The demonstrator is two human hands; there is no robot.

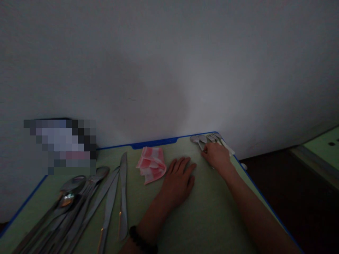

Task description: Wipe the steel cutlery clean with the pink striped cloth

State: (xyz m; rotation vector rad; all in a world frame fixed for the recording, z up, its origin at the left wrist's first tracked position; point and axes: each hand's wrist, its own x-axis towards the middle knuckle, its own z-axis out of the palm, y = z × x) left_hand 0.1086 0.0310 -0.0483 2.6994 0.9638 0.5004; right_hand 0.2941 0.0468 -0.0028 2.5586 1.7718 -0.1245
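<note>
My left hand (179, 181) lies palm down on the green tabletop with its fingers spread, holding nothing. Its fingertips are beside a folded pink-and-white checked cloth (152, 164). At the far right corner my right hand (217, 155) is closed, its fingers pinched at the handle of a metal spoon (194, 139). A second spoon (202, 138) lies close by, and forks (214, 136) rest just beyond the knuckles. My right hand hides most of these handles.
Table knives (123, 190) and a pile of large spoons (102, 172) lie on the left of the table. A blurred-out object (63, 144) stands at the back left. A grey wall (164, 70) rises behind the blue table edge (156, 143).
</note>
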